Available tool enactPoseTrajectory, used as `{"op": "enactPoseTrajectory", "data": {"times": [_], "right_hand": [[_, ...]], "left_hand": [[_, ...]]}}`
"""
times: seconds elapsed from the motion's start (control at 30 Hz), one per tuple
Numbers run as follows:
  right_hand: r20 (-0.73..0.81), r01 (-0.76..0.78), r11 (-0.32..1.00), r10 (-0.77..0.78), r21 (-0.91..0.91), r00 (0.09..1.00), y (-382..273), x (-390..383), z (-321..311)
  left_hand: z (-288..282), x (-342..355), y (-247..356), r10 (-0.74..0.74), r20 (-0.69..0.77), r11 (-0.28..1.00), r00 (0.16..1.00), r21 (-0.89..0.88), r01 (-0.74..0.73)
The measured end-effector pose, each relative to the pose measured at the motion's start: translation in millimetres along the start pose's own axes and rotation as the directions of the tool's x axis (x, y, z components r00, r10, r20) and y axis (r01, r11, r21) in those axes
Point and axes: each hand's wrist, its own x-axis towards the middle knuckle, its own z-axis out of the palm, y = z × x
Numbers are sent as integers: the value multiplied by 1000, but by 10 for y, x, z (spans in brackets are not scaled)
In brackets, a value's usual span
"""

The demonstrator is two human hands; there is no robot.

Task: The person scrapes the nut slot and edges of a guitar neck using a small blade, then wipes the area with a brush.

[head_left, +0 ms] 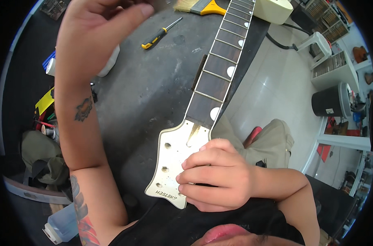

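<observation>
An electric guitar neck (216, 63) with a dark fretboard and white half-moon inlays slants from the top edge toward me. Its cream headstock (170, 153), bare of tuners and with open peg holes, is at the near end. My right hand (219, 176) grips the headstock's right edge, fingers lying across its face. Raised at the top left is my left hand (94, 35), its fingers curled and its thumb stretched right; the frame edge cuts off the fingers. A brown blur beside the thumb is too smeared to name.
On the dark table (141, 94) lie a yellow-black screwdriver (157, 37) and a wide paintbrush (200, 6). The cream guitar body (274, 10) is at the top. A spray bottle (61, 225) and green cloth bag (41, 158) are at left; a black bin (330, 101) stands right.
</observation>
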Motion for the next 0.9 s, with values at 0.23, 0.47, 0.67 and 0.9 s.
{"op": "enactPoseTrajectory", "data": {"times": [0.23, 0.47, 0.67, 0.9], "right_hand": [[-280, -193, 978, 165, -75, 946, 268, 64, -417], [-432, -454, 880, 359, -138, 827, 569, 309, -507], [-424, -464, 844, 328, -270, 844, 587, 401, -439], [-441, -437, 831, 268, -344, 857, 646, 460, -420]], "left_hand": [[253, -43, -150, 213, 408, 963, 888, -244, -119], [342, -93, -136, 247, 420, 958, 873, -239, -156], [362, -116, -121, 283, 394, 953, 875, -214, -212], [313, -109, -48, 288, 409, 957, 866, -107, -268]]}}
